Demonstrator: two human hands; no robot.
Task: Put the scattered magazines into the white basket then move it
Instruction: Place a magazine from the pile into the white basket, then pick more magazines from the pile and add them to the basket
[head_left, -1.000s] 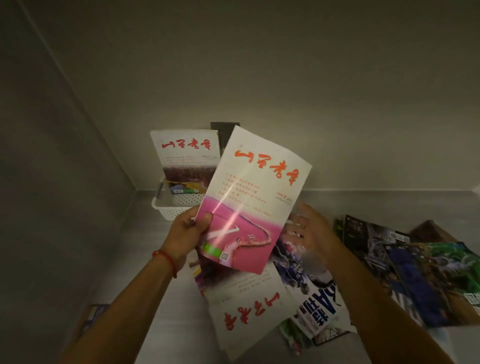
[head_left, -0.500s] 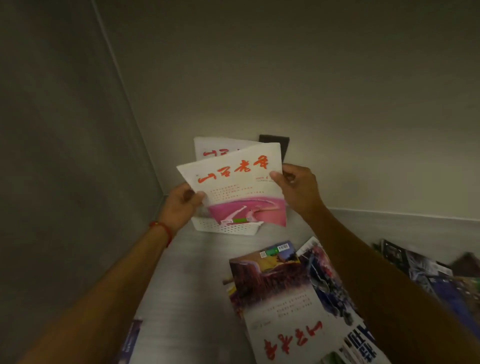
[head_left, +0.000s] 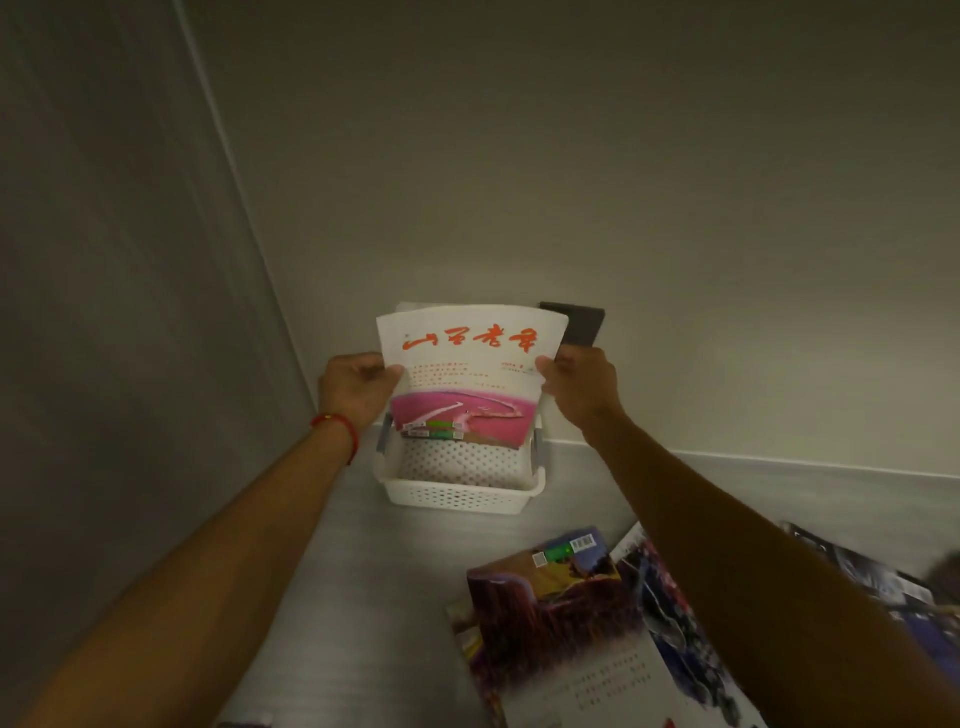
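Grey counter surface runs into a corner formed by plain walls; a dark wall plate sits on the far wall behind the work area.

Step in hand: loading. The white basket stands on the counter at the far corner, close to the wall. The pink-and-white magazine is held upright over the far half of the basket, its lower edge at or just inside the rim. The left hand is closed on the magazine's left edge, thumb on the front cover. The right hand is closed on the right edge in the same manner.

Basket contents: another magazine appears to stand behind the held one, only its top edge showing. The near part of the perforated floor is bare.

Remaining stock: a purple-covered magazine lies flat at near right, overlapping a dark magazine; further magazines lie at the far right edge, blurred.

Next move, as judged: lower the magazine until its bottom edge seats on the basket floor, lean it against the one behind, then release both edges. Several magazines remain to be collected before the basket can be moved.
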